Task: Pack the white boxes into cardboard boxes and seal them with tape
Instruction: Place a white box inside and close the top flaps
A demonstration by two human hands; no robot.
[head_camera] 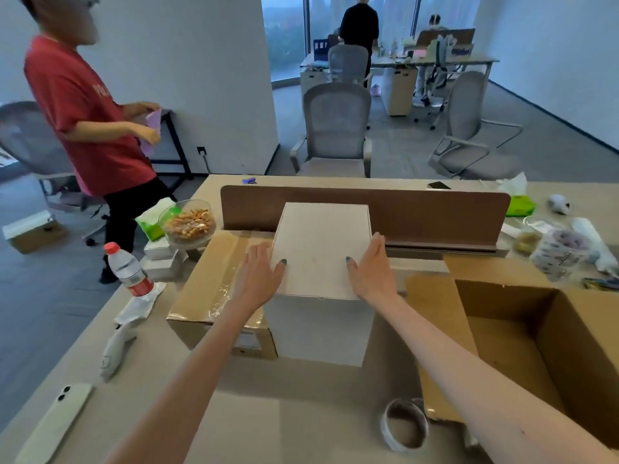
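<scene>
Entry: tall white rectangular cardboard box (321, 249), being held at its upper edge between both hands. The step in hand is being judged as the transfer of this box toward a carton for packing. The left hand (261, 272) is being pressed flat against the box's left side, fingers straight and pointing away from the wearer, thumb laid over the lid. The right hand (371, 269) is being set in mirror fashion on the right side. Neither hand is clenched: the box is being clasped by inward pressure of the palms, not by curled fingers. Both forearms are being extended forward, converging on the box. Whether the box is being lifted or is resting on the beige tabletop (284, 423) cannot be told. Just outside the left hand, a brown cardboard carton closed with clear tape (207, 283) is being recorded, close against the white box. Outward of the right hand and nearer the wearer, an open brown cardboard carton with raised flaps (576, 346) is being recorded, no contents showing in its visible part. Beneath the right forearm, a grey roll of tape (385, 430) is lying. The next move is being judged to call for raising the box clear of the nearest flap, carrying it rightward and lowering it squarely; sealing is not yet begun.
</scene>
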